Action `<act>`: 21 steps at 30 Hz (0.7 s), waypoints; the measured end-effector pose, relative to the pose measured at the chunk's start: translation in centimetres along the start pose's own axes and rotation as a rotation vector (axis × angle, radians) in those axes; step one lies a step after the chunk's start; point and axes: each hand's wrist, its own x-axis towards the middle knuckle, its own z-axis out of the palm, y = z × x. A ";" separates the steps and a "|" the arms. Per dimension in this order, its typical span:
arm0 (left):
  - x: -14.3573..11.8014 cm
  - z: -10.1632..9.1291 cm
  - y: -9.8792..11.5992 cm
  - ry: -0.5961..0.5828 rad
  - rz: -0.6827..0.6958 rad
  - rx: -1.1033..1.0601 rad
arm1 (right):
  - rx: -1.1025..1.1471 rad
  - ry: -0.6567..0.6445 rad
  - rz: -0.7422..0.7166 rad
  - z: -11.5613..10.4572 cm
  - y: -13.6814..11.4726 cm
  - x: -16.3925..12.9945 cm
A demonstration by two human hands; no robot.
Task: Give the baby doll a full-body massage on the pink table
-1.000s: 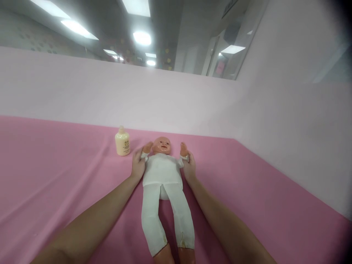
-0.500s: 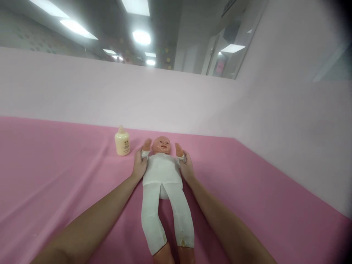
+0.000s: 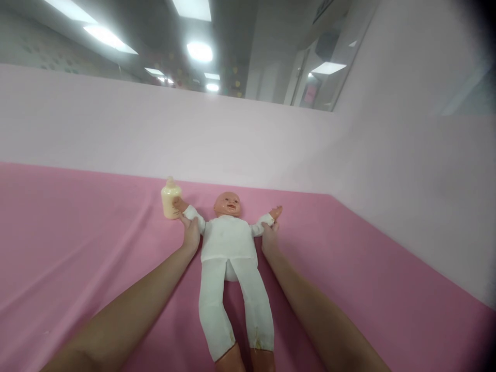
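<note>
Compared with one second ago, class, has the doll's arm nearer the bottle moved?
Yes: the doll's arm has swung outward, leftward, and now overlaps the bottle in view.

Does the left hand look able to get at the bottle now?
Probably, but not straight away: the left hand is holding the doll's sleeved arm, and the doll's hand shows in front of the nearby bottle.

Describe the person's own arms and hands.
The left hand and right hand wear no gloves. The left forearm and right forearm are slender and bare, with no sleeve, watch or bracelet showing. Whether rings are worn is too small to tell.
</note>
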 end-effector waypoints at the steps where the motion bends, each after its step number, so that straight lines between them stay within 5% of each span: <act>1: -0.1 0.0 0.2 -0.014 0.013 0.000 | 0.009 -0.043 -0.060 0.0 -0.4 -0.4; 10: -0.4 0.5 0.9 -0.386 0.270 0.234 | -0.181 -0.450 -0.403 0.5 -2.2 -2.6; 17: -0.5 0.5 1.1 -0.346 0.269 0.185 | -0.198 -0.455 -0.410 0.6 -2.0 -2.5; 21: -0.7 0.3 1.2 -0.231 0.124 0.060 | -0.097 -0.370 -0.294 0.7 -2.1 -2.6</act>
